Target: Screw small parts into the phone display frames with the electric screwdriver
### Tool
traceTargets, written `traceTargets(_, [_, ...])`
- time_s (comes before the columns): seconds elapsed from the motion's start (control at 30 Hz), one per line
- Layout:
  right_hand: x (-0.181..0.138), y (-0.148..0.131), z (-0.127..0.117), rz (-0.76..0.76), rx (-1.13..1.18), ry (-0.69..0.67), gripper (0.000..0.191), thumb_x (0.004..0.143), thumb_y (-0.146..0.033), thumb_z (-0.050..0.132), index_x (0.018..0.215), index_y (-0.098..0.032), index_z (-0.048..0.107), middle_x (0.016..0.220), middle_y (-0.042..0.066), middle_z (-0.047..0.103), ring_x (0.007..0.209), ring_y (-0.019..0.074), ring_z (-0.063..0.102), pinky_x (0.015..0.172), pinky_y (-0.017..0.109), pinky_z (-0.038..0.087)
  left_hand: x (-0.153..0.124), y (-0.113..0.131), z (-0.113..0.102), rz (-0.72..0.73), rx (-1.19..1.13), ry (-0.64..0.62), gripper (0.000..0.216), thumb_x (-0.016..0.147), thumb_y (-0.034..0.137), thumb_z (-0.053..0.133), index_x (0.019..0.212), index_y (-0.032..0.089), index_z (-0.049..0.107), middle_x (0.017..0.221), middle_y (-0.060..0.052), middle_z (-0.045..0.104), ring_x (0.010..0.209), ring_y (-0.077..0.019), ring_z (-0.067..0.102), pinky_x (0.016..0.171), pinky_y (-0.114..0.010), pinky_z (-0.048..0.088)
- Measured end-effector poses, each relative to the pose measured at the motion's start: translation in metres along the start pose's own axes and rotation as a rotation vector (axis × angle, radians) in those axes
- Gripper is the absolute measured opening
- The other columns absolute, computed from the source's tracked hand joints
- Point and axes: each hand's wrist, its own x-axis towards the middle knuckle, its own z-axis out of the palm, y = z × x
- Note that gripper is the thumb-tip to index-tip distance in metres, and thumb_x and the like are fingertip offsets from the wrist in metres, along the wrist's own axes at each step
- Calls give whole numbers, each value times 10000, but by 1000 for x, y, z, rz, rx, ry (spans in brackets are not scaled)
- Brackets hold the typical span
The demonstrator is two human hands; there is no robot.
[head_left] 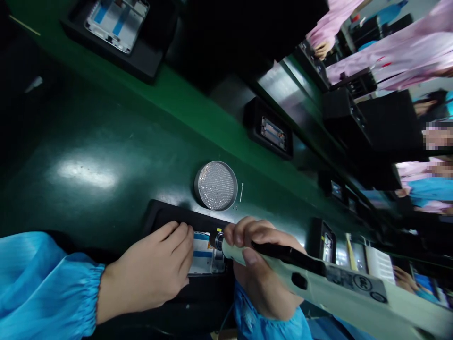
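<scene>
My right hand (265,264) is wrapped round a pale green electric screwdriver (318,283) with a black lever along its top. The tool's dark tip reaches the upper right of an opened phone (202,255), where silver and blue parts show. This phone sits in a black holder (166,212). Over its left part lies my left hand (155,264), fingers stretched and side by side, resting on the phone and holder and hiding some of both. Just behind the holder stands a round grey screw dish (216,186), its dotted plate bearing small shiny screws.
A thin white stick (241,192) and a few tiny bits lie right of the dish on the green table (141,156). More black holders with phones (118,23) (273,133) stand along the bench behind. Co-workers in pink clothing (396,52) are across the bench.
</scene>
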Motion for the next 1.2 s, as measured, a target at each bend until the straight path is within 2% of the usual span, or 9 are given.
traceTargets(0.33, [0,5,0,2,-12,-24,241,788,-59,608,959,-224,644,759,-2,538,720,144,547,625,361,508,2,2,0,-37,-33,-19,519,942,478,489,1151,27,638,1226,-223,639,1124,-355,584,980,-474,405])
traceTargets(0.47, [5,-1,-3,-17,6,-8,272,768,-81,618,984,-242,661,760,-1,560,713,146,547,594,343,495,5,1,-1,-34,2,-21,427,933,390,528,1161,40,615,1208,-208,646,1104,-352,597,991,-486,402])
traceTargets(0.53, [12,-11,-9,-56,37,63,268,735,-97,634,964,-229,681,721,-5,554,686,141,535,559,314,466,7,3,-8,-6,44,14,363,922,302,543,1166,40,602,1180,-205,656,1072,-353,615,987,-497,404])
traceTargets(0.63, [24,-33,-24,-159,78,300,258,670,-90,639,879,-229,695,665,-20,530,633,120,509,535,279,435,8,10,-27,124,71,54,342,923,189,486,1223,51,576,1135,-166,673,989,-321,644,926,-475,446])
traceTargets(0.7, [31,-44,-35,-209,96,419,265,632,-90,636,837,-247,695,641,-28,528,611,113,505,532,272,436,8,16,-40,226,37,13,363,941,165,425,1265,74,560,1107,-123,679,924,-280,650,852,-433,485])
traceTargets(0.77, [35,-50,-42,-243,81,475,240,616,-106,629,798,-250,688,604,-34,521,585,113,502,522,274,441,6,19,-48,297,-3,-31,373,950,156,389,1275,87,558,1066,-101,684,872,-256,648,791,-410,503])
traceTargets(1.0, [38,-53,-45,-259,71,471,177,576,-135,655,730,-222,652,572,-48,502,557,109,524,509,285,450,8,13,-46,401,2,-38,392,882,81,470,1262,80,566,927,-108,684,830,-268,652,715,-404,505])
traceTargets(1.2, [35,-54,-43,-299,58,448,144,659,-197,730,770,-232,645,617,-36,492,587,109,523,528,298,455,14,12,-50,421,-15,-82,376,871,54,474,1232,78,578,914,-106,666,804,-260,635,686,-397,496])
